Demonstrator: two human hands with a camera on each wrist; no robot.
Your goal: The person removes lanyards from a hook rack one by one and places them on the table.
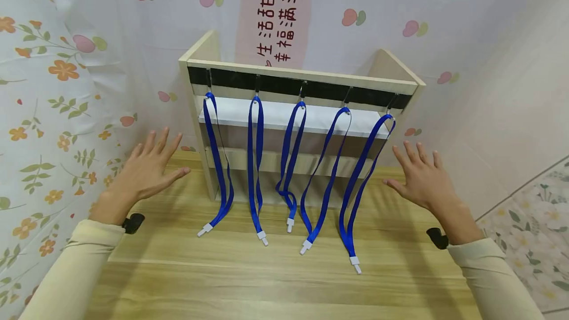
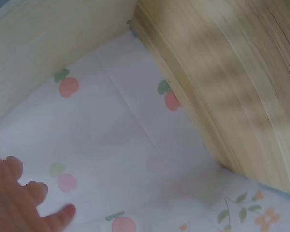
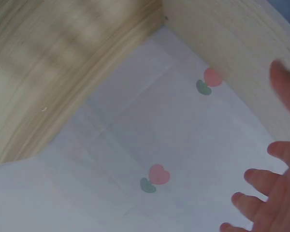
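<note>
Several blue lanyards hang in a row from metal hooks on a wooden shelf [image 1: 306,71], their white plastic clips at the lower ends. The leftmost lanyard [image 1: 215,147] and the rightmost lanyard [image 1: 362,162] lie nearest my hands. In the middle lanyard [image 1: 289,162] the strap is crossed near its bottom. My left hand [image 1: 148,169] is spread beside the shelf's left side, fingers straight, holding nothing. On the other side my right hand [image 1: 422,177] is spread the same way, also holding nothing. The wrist views show the left fingers [image 2: 36,192] and right fingers [image 3: 263,181] apart from the shelf.
The shelf stands on a wooden table [image 1: 266,285] against a curtain [image 1: 169,23] with fruit prints and red writing. A black strip [image 1: 280,83] along its top board carries the hooks. A flowered curtain [image 1: 53,112] hangs at the left. Each wrist wears a black device.
</note>
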